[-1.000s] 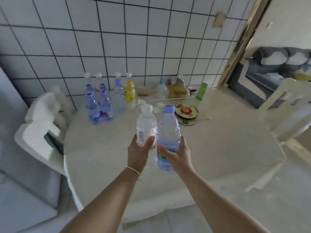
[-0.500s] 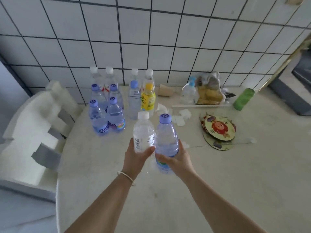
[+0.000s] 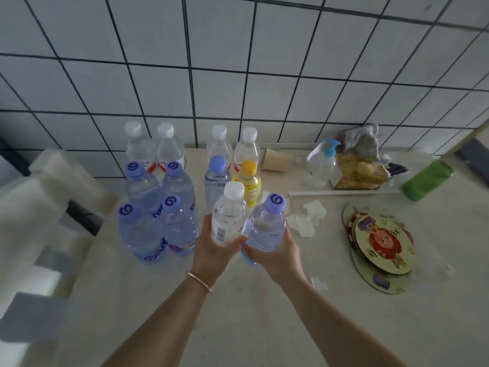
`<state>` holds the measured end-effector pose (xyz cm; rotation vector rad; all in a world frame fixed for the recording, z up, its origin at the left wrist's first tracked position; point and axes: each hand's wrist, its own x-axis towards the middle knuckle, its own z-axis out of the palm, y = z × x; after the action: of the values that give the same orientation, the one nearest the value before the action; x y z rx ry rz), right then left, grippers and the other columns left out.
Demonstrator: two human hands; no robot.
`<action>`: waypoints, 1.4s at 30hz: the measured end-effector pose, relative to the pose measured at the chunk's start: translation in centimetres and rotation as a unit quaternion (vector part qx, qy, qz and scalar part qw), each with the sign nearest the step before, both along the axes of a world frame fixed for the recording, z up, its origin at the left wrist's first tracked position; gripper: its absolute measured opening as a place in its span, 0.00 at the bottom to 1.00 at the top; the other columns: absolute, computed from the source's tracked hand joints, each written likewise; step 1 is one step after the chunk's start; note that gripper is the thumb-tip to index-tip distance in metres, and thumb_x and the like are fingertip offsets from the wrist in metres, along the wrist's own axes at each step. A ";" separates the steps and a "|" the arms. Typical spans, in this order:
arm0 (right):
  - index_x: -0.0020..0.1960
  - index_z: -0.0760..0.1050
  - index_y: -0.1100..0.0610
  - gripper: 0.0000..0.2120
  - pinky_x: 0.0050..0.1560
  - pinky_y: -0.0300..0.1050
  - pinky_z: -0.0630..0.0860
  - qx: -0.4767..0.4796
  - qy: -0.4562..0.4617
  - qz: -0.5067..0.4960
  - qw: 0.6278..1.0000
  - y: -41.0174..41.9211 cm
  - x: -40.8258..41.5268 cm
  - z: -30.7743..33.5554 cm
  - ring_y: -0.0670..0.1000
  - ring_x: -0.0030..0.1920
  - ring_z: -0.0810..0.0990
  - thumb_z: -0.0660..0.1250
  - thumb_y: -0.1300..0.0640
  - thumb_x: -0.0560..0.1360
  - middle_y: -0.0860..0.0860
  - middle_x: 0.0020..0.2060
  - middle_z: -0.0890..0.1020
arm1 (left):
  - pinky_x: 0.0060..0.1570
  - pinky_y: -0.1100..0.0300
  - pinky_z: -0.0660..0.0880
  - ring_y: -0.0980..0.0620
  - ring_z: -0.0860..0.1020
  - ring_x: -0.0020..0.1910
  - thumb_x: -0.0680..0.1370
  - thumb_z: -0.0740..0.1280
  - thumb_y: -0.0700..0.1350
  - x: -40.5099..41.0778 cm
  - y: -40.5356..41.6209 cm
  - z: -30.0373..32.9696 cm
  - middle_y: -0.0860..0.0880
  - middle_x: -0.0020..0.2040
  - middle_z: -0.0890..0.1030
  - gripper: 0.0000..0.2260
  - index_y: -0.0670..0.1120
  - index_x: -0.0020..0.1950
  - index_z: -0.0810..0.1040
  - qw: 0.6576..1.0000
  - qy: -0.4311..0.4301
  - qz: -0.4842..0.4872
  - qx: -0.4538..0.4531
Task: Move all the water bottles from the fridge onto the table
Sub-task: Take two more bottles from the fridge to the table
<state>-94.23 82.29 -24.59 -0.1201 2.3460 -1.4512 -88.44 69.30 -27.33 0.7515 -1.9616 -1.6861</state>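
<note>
Head view: both forearms reaching out over the pale table (image 3: 238, 327).
Left hand (image 3: 214, 247): wrapped round a clear white-capped water bottle (image 3: 229, 215), upright, held above the tabletop.
Right hand (image 3: 277, 250): gripping a blue-capped water bottle (image 3: 267, 223), leaning right, touching the other.
Just left: four blue-capped bottles (image 3: 158, 215) clustered, standing.
Further back: yellow-capped bottle (image 3: 248, 184), four white-capped bottles (image 3: 169, 147) by the tiled wall (image 3: 238, 62).
Right side: stacked round coasters (image 3: 381, 245), green can (image 3: 426, 180) lying down.

White chair (image 3: 39, 234) blurred & cut off at left; rear bottles' (image 3: 169, 152) labels mostly hidden.
</note>
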 end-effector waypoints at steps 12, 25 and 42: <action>0.58 0.71 0.45 0.32 0.37 0.28 0.69 0.029 0.020 -0.031 0.999 -3.6 -2.5 -3.0 0.41 0.42 0.78 0.79 0.49 0.57 0.40 0.43 0.79 | 0.41 0.78 0.69 0.64 0.79 0.43 0.61 0.79 0.35 -3.5 -2.0 -3.9 0.59 0.44 0.77 0.28 0.49 0.53 0.69 0.998 -0.010 0.061 -0.005; 0.54 0.70 0.44 0.29 0.34 0.32 0.70 0.034 -0.006 -0.031 0.999 -4.1 -2.5 -4.3 0.40 0.41 0.78 0.76 0.46 0.55 0.42 0.43 0.81 | 0.45 0.76 0.69 0.62 0.76 0.44 0.57 0.78 0.40 -3.4 -2.0 -4.7 0.51 0.45 0.78 0.28 0.45 0.52 0.69 0.996 -0.023 0.078 -0.025; 0.66 0.65 0.54 0.32 0.43 0.39 0.67 0.060 -0.010 0.038 0.997 -1.5 0.3 -3.1 0.53 0.55 0.78 0.75 0.56 0.65 0.51 0.59 0.76 | 0.47 0.69 0.72 0.60 0.79 0.50 0.63 0.75 0.41 -0.3 0.0 -2.6 0.51 0.50 0.81 0.23 0.51 0.56 0.74 0.993 -0.081 0.083 -0.014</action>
<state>-93.89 80.74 -27.70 -0.1605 2.3794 -1.2675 -88.74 69.25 -29.97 1.0385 -1.9642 -1.5394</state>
